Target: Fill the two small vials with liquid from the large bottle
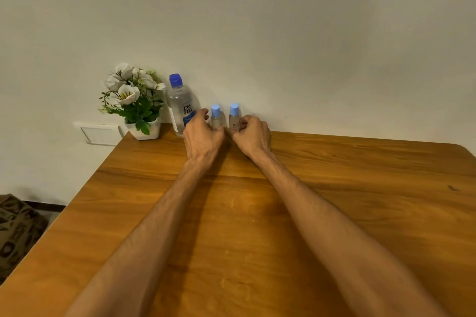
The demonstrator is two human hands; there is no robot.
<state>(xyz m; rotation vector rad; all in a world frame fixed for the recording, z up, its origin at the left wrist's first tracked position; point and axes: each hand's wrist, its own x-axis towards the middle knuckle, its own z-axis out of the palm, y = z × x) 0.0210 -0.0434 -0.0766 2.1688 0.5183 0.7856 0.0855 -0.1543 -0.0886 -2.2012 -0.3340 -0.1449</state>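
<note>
Two hands (203,134) (253,134) grip vials (215,117) (234,117) on wooden table (334,201) against wall (283,33)

Wood, clear plastic and matt paint

The table (334,188) is smooth, warm-grained wood with a soft sheen. At upper centre, the bottle (180,104) and both vials (215,118) (234,119) look like clear glossy plastic with blue plastic caps. The wall (283,33) is matt; the white pot (145,132) looks smooth.

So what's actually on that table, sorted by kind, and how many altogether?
Large bottle: 1
Small vials, left and right, blue caps on: 2
Potted flowers: 1
Total: 4
</note>
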